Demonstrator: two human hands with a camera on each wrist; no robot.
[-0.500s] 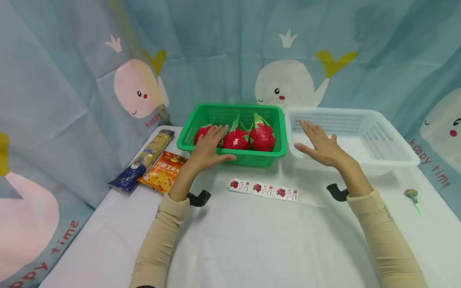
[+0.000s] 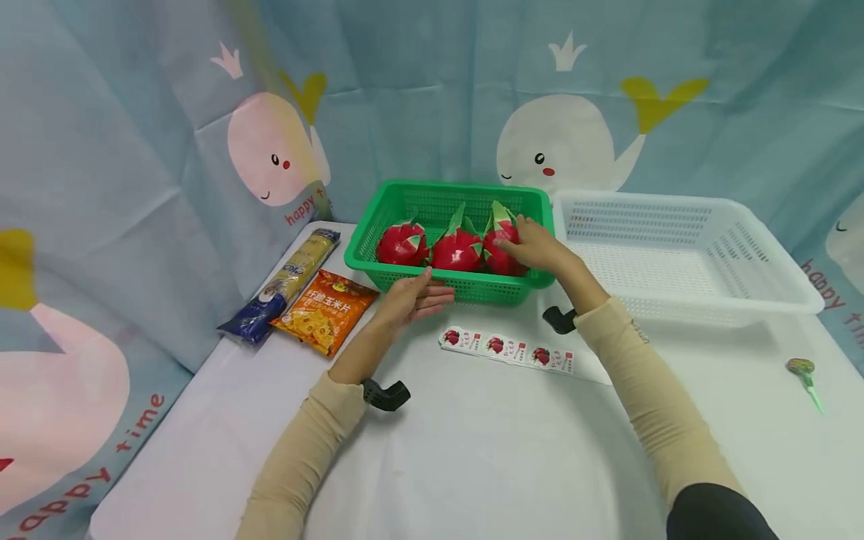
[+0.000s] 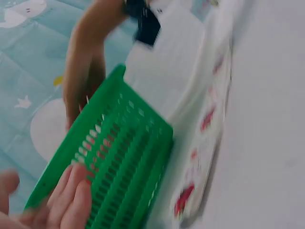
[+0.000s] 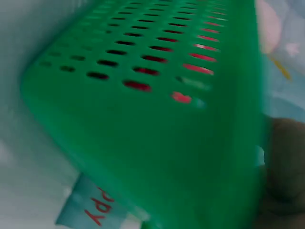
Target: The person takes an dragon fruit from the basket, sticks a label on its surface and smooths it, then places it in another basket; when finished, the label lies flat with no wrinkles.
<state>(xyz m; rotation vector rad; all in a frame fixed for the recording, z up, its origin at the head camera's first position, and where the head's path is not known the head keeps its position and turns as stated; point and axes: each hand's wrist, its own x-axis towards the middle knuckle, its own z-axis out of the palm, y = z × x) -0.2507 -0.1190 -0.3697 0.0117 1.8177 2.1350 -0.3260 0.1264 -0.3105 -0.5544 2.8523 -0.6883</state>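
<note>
Three red dragon fruits with green leafy tips lie in a row in a green basket [image 2: 378, 266]: a left one [image 2: 401, 245], a middle one [image 2: 457, 251] and a right one [image 2: 496, 259]. My right hand [image 2: 540, 246] reaches over the basket's right end and holds the right dragon fruit, thumb in front and fingers behind its upper side. My left hand [image 2: 412, 298] is at the basket's front wall, fingers extended to the right; they appear blurred beside the green wall [image 3: 124, 176] in the left wrist view. The right wrist view mostly shows the basket's perforated side [image 4: 143, 124].
A white basket [image 2: 682, 304] stands right of the green one. In front lies a strip of dragon fruit stickers [image 2: 506, 351]. An orange snack bag [image 2: 327, 311] and a blue-yellow packet [image 2: 280, 289] lie left. A small green-handled tool [image 2: 806, 379] is far right.
My right hand has moved left from above the white basket to the right dragon fruit. My left hand has come down from over the green basket to its front wall.
</note>
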